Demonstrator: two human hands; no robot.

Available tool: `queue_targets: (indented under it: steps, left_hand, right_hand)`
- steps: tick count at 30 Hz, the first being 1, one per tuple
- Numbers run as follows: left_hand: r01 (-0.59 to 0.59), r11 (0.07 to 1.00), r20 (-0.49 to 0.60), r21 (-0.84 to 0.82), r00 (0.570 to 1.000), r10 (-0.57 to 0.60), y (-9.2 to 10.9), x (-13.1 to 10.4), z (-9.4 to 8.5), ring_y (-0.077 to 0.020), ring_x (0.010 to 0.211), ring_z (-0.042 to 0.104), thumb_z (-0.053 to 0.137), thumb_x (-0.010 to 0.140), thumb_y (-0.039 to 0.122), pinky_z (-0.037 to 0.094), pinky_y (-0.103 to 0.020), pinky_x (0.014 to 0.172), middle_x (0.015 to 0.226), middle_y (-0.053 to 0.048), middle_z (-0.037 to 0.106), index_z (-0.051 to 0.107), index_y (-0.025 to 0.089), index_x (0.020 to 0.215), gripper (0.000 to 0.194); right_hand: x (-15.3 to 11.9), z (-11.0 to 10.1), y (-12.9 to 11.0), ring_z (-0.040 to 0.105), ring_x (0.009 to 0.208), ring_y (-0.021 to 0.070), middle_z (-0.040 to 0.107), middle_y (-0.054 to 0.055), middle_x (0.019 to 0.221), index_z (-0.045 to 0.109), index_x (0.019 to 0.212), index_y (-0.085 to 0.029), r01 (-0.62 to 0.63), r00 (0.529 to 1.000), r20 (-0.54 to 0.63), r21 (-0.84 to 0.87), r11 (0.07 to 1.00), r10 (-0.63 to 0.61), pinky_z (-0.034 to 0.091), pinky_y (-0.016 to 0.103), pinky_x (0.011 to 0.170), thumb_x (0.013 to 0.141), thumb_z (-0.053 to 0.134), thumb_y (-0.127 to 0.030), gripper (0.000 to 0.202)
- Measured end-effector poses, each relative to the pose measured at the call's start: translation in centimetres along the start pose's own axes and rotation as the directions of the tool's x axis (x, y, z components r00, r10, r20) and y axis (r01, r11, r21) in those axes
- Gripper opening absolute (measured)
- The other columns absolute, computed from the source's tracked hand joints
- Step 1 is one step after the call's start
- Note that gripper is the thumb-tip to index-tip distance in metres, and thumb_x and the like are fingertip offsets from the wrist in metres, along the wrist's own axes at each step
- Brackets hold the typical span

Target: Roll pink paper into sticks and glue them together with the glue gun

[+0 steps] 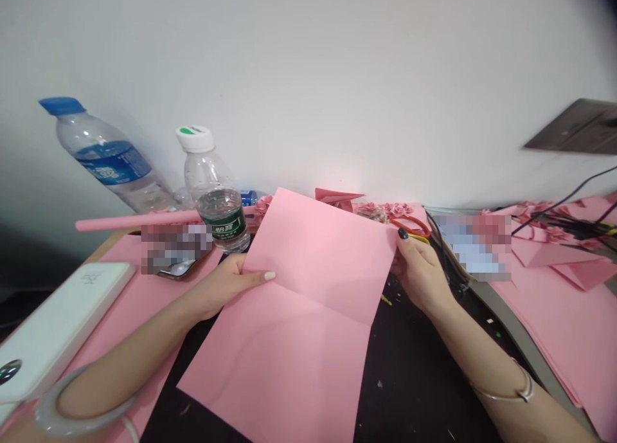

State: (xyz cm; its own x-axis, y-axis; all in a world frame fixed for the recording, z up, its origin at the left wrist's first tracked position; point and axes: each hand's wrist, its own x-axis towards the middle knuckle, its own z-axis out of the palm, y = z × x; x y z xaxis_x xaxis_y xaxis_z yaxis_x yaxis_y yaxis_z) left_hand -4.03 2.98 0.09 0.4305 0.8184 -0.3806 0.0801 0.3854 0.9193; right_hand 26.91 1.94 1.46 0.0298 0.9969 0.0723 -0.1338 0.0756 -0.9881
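Note:
A large sheet of pink paper (pixel 308 289) with a crease across its middle is held up over the black work surface (pixel 405 379). My left hand (pixel 236 282) pinches its left edge near the crease, thumb on top and fingers hidden behind. At the upper right corner, my right hand (pixel 419 263) grips the sheet between thumb and fingers. Just behind that hand, red-handled scissors (pixel 409 226) lie partly covered. The lower half of the sheet slopes down toward me, its bottom edge running out of view.
A white-capped bottle (pixel 214 192) and a blue-capped bottle (pixel 110 153) stand by the wall. On the left lies a white power bank (pixel 62 327). Stacked pink paper (pixel 563 321), folded pink pieces and dark cables (pixel 443 256) are at the right.

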Motion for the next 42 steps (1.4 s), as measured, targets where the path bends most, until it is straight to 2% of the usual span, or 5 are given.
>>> queue_targets:
  steps: [6,16,26,36,42]
  left_hand:
    - [-0.078,0.996,-0.105,-0.05,0.992,0.072,-0.2,0.3,-0.4,-0.0221,0.084,0.068,0.07,0.073,0.034,0.056,-0.032,0.073,0.093,-0.005,0.072,0.065,0.018,0.1,0.032]
    - [-0.205,0.979,-0.186,-0.005,0.962,0.201,-1.0,0.7,1.1,-0.0269,0.099,0.064,0.068,0.073,0.04,0.053,-0.039,0.083,0.11,-0.008,0.067,0.061,0.019,0.109,0.042]
    - [-0.174,0.984,-0.136,-0.038,0.977,0.167,-0.6,0.2,1.7,-0.0271,0.097,0.065,0.07,0.072,0.038,0.053,-0.039,0.082,0.112,-0.007,0.067,0.057,0.022,0.115,0.048]
    - [-0.12,0.975,-0.026,0.189,0.992,0.127,3.2,-0.7,0.4,-0.0299,0.099,0.063,0.072,0.068,0.039,0.052,-0.04,0.083,0.111,-0.009,0.067,0.059,0.016,0.111,0.051]
    - [-0.131,0.925,0.044,0.357,0.991,0.123,3.9,0.3,-0.6,-0.0266,0.089,0.066,0.069,0.069,0.039,0.054,-0.029,0.068,0.099,-0.003,0.071,0.063,0.02,0.105,0.041]
  right_hand:
    - [-1.0,0.9,-0.5,0.052,0.036,0.0104,0.055,-0.005,0.052,0.053,0.095,-0.019,-0.052,0.932,0.323,-0.332,0.942,0.165,0.036,0.019,0.032,0.081,0.06,-0.042,0.027]
    - [-3.2,4.7,0.6,0.051,0.112,0.0203,0.054,0.008,0.123,0.048,0.121,-0.023,0.229,0.97,0.021,-0.393,0.891,-0.24,0.041,0.036,0.097,0.092,0.044,-0.032,0.03]
    - [-3.3,4.7,1.0,0.051,0.108,0.0192,0.057,0.008,0.116,0.047,0.122,-0.024,0.265,0.935,-0.085,-0.477,0.838,-0.344,0.038,0.035,0.096,0.091,0.044,-0.03,0.031]
    - [-0.5,0.2,-2.8,0.064,0.07,0.0146,0.068,0.002,0.083,0.062,0.097,-0.021,-0.083,0.994,0.06,-0.19,0.978,0.096,0.05,0.022,0.058,0.081,0.061,-0.035,0.021]
    - [-0.7,-1.4,-5.2,0.05,0.032,0.0093,0.057,-0.003,0.043,0.057,0.086,-0.017,-0.197,0.848,0.351,-0.486,0.851,0.396,0.038,0.018,0.034,0.086,0.052,-0.041,0.025]
